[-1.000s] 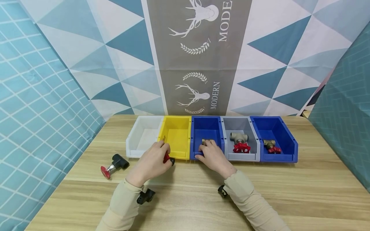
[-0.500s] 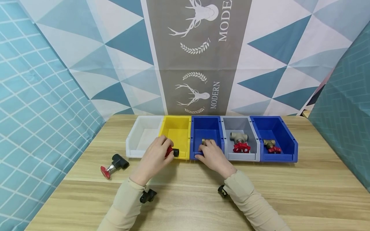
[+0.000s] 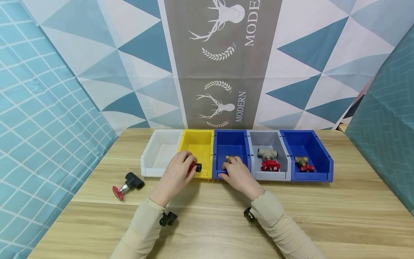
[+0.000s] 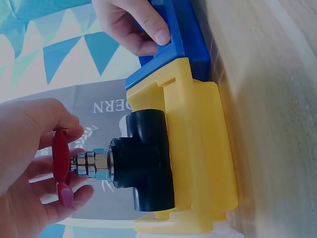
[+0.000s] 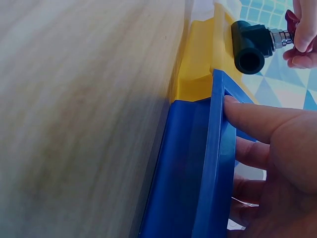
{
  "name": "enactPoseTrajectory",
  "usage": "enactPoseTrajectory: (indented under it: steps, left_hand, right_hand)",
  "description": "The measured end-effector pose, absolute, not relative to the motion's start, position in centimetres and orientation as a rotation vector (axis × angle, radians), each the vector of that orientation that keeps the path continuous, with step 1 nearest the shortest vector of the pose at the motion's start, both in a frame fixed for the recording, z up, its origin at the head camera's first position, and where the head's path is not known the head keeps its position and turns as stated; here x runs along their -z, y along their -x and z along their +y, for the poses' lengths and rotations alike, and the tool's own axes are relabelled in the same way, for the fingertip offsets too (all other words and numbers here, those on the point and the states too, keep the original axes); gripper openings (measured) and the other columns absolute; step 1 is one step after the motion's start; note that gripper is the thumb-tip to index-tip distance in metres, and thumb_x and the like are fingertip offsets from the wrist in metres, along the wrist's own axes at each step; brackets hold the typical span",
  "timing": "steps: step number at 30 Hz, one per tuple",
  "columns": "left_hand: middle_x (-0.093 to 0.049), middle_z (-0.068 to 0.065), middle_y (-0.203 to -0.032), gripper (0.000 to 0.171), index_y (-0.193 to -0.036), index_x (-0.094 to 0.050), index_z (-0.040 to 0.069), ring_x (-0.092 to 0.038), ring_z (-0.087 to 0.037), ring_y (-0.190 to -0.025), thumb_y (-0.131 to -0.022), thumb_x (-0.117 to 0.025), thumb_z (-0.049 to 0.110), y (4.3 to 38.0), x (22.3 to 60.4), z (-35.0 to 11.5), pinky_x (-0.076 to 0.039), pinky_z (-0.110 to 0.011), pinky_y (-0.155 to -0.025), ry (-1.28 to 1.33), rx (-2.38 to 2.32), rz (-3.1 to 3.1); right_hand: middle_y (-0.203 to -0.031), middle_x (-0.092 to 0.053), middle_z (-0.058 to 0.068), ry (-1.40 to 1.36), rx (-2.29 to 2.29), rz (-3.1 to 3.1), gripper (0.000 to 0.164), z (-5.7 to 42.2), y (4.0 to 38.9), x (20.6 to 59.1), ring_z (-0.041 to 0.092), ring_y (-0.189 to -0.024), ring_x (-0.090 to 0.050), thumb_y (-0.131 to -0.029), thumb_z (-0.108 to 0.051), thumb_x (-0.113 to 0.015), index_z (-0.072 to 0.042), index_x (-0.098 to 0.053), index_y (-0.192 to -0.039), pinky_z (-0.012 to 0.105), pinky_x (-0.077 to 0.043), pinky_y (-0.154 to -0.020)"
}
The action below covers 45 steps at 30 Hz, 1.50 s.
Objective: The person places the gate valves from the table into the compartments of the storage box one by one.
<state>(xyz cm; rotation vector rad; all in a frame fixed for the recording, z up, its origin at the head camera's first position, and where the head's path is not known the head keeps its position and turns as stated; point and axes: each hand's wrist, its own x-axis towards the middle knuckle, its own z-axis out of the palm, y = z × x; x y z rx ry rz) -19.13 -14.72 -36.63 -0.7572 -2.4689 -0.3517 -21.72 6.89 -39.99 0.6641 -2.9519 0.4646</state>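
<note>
My left hand (image 3: 179, 172) pinches the red handwheel (image 4: 61, 166) of a valve with a black tee-shaped body (image 4: 143, 161). The valve is level with the front lip of the yellow bin (image 3: 198, 147), its black body overlapping that lip in the left wrist view. My right hand (image 3: 238, 176) reaches over the front of the middle blue bin (image 3: 231, 138), thumb at the rim and fingers curled inside. A small brass part (image 3: 228, 158) shows just beyond those fingers; I cannot tell whether they grip it.
A second black valve with a red handwheel (image 3: 128, 185) lies on the wooden table (image 3: 207, 230) at left. A white bin (image 3: 161, 149) stands left of the yellow one. To the right, a grey bin (image 3: 273, 175) holds a grey-beige valve, and another blue bin (image 3: 325, 162) a brass one.
My left hand has moved right and slightly away from me, bringing the black valve over the front of the yellow bin. My right hand has stayed in place.
</note>
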Motion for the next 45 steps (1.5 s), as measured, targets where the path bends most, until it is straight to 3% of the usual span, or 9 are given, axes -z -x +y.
enactPoseTrajectory:
  steps: [7, 19, 45]
  left_hand:
    - [-0.054, -0.007, -0.096, 0.012, -0.093, -0.059, 0.006, -0.049, -0.023, -0.083, -0.081, -0.063, 0.009, 19.6, 36.3, -14.5, -0.043, -0.033, -0.077, 0.734, 0.376, -2.501]
    - [-0.051, -0.003, -0.085, 0.012, -0.085, -0.062, 0.007, -0.045, -0.015, -0.074, -0.075, -0.067, 0.012, 20.9, 35.8, -14.3, -0.042, -0.024, -0.062, 0.697, 0.416, -2.616]
    - [-0.053, -0.005, -0.086, 0.011, -0.088, -0.063, 0.006, -0.046, -0.016, -0.076, -0.079, -0.063, 0.012, 23.4, 37.9, -13.6, -0.044, -0.024, -0.066, 0.689, 0.451, -2.717]
  right_hand:
    - [-0.11, -0.056, 0.012, -0.664, -0.461, -2.949, 0.03, 6.9, 21.8, 40.1, 0.031, -0.109, -0.044, -0.085, -0.037, -0.061, -0.011, -0.065, -0.097, 0.044, -0.044, -0.085]
    - [-0.108, -0.056, 0.011, -0.662, -0.441, -2.954, 0.029, 6.9, 21.7, 40.3, 0.03, -0.109, -0.044, -0.085, -0.038, -0.061, -0.011, -0.065, -0.097, 0.044, -0.044, -0.084]
    - [-0.108, -0.055, 0.012, -0.675, -0.452, -2.934, 0.03, 6.8, 21.7, 40.1, 0.03, -0.107, -0.044, -0.085, -0.037, -0.061, -0.01, -0.065, -0.097, 0.044, -0.045, -0.082]
